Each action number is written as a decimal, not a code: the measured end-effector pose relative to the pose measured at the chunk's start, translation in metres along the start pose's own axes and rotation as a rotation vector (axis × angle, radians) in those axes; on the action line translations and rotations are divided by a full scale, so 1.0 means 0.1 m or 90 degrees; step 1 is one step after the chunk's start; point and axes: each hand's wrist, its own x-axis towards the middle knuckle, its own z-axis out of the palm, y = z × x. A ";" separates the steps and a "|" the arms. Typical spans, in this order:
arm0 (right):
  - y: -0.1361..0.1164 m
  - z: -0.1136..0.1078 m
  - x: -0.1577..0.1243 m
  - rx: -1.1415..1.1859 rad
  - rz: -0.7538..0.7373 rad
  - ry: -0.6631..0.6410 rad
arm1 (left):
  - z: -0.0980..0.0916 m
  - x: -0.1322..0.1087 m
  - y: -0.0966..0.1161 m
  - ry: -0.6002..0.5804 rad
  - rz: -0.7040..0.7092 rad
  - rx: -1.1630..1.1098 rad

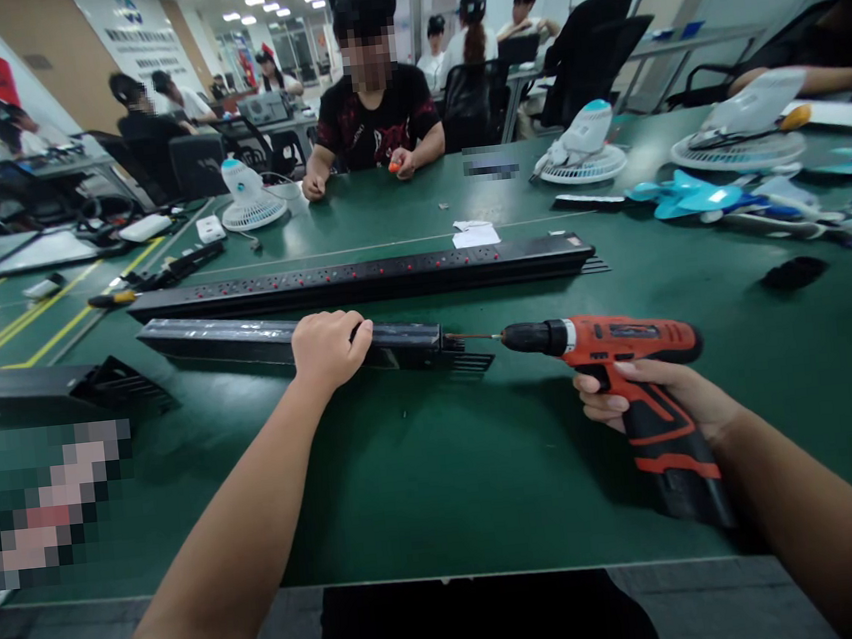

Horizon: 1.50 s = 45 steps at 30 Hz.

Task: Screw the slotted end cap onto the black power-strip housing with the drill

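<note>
My right hand is wrapped round the grip of a red and black cordless drill. The drill lies level, its long thin bit pointing left at the end of a long black metal bar. Whether the tip touches the bar I cannot tell. My left hand grips the top of this bar near its right end, with the fingers over the far side. Dark prongs stick out beneath that end. Just behind lies a second black bar with a row of red dots along its top.
Another black bar reaches in from the left on the green table. White fans and bright blue parts stand farther back. A screwdriver lies left. A person sits opposite, holding a small orange thing.
</note>
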 end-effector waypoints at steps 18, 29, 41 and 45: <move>0.03 -0.07 0.00 -0.042 0.012 -0.003 | -0.01 0.00 0.00 -0.016 -0.005 0.005; 0.02 -0.06 0.00 -0.059 0.017 -0.001 | -0.01 0.00 0.00 -0.013 -0.004 0.006; 0.02 -0.05 -0.01 -0.052 0.024 -0.003 | 0.00 0.00 -0.01 -0.007 -0.002 0.002; 0.03 -0.05 -0.01 -0.050 0.023 -0.003 | 0.00 0.00 -0.01 -0.010 -0.001 0.004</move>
